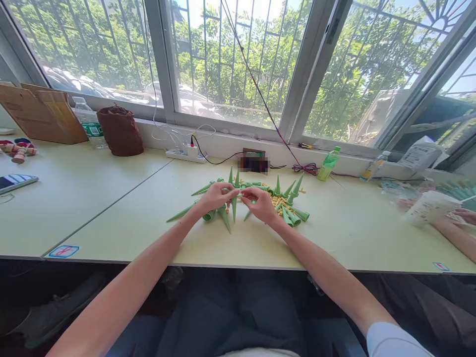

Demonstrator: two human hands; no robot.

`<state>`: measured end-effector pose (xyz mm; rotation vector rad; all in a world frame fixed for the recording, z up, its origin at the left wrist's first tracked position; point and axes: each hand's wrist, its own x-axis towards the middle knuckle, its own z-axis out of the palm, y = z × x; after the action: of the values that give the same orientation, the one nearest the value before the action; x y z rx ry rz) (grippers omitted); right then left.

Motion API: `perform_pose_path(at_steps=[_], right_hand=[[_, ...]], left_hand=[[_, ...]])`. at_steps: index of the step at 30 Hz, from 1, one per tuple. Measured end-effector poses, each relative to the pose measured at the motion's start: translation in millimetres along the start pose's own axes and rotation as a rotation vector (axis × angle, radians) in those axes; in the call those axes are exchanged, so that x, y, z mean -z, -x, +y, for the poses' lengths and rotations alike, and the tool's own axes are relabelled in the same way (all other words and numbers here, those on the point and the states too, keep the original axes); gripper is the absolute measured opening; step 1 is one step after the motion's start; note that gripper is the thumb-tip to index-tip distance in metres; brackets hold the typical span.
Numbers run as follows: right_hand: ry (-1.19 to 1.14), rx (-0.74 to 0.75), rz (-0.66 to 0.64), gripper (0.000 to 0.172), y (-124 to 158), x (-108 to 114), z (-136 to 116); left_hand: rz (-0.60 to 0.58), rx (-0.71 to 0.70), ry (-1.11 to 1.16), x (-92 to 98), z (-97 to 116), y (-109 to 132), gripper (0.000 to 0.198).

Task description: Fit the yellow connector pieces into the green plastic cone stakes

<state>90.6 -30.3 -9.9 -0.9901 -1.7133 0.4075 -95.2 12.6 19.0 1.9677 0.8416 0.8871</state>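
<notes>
My left hand (217, 195) is closed around the top of a green plastic cone (234, 210), which hangs with its tip downward. Close beside it, the thumb and fingers of my right hand (261, 204) are pinched together at the cone's upper end. What they grip is too small to make out. Several more green cones lie and stand around both hands, among them a lying cone (181, 211) on the left and an upright cone (277, 185) on the right. A pile of small yellow pieces (281, 202) sits by my right hand, partly hidden by it.
Behind the cones lie a blurred dark device (254, 161) and a white power strip (186, 155). A brown bag (119, 131) and a cardboard box (42, 113) stand back left; a green bottle (329, 163) stands back right. At far right, another person's hand (464, 216) is near a white container (431, 208).
</notes>
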Motion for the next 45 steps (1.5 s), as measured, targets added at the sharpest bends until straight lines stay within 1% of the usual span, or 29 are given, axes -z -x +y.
perform_pose_path(at_steps=[13, 23, 27, 31, 35, 41, 45], right_hand=[[-0.006, -0.018, -0.004, 0.015, -1.4, 0.2, 8.4], [-0.026, -0.023, 0.009, 0.013, -1.5, -0.2, 11.0], [-0.109, -0.066, 0.019, 0.015, -1.1, -1.8, 12.5], [-0.174, -0.127, 0.0, 0.015, -0.8, -2.1, 10.1], [-0.195, -0.129, -0.005, 0.014, -1.1, -1.4, 8.5], [-0.189, -0.132, -0.022, 0.016, -0.9, -0.1, 8.8], [-0.156, -0.129, -0.032, 0.013, 0.0, 1.3, 4.8]], left_hand=[[-0.045, 0.055, -0.003, 2.0, -4.7, -2.0, 0.043], [-0.042, -0.007, -0.031, 1.9, -4.9, -2.3, 0.04], [-0.029, -0.038, -0.023, 2.3, -7.1, -3.1, 0.039], [-0.018, -0.045, -0.012, 1.6, -7.7, -3.4, 0.039], [-0.015, -0.052, 0.024, 0.8, -7.6, -3.4, 0.039], [-0.013, -0.044, 0.023, 0.6, -11.2, -3.9, 0.041], [-0.026, -0.063, 0.011, 0.3, -11.5, -3.7, 0.04]])
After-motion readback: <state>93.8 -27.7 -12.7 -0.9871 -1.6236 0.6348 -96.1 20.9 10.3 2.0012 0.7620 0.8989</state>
